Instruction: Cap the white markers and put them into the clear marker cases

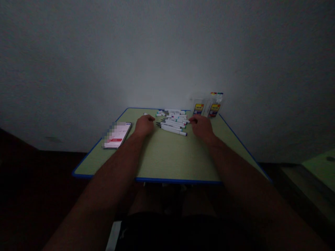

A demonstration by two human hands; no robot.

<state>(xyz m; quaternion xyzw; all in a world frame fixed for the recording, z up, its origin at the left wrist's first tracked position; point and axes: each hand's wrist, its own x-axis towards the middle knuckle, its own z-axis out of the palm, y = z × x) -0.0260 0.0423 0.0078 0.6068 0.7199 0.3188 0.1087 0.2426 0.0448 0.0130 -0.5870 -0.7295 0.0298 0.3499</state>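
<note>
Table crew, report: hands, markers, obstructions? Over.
Left hand left of markers, right hand at their right end, grips unclear. Markers loose. Phone at left, not between hands.

A dim, plain room, most likely in a home

A grey wall (167,52) rises right behind a small blue-edged table (178,157) carrying everyday things: loose markers (172,129), a phone (118,135) and clear plastic cases (198,107). By its near edge, bare legs (197,203) and dark shorts (193,232) suggest home dress rather than work clothes.
</note>
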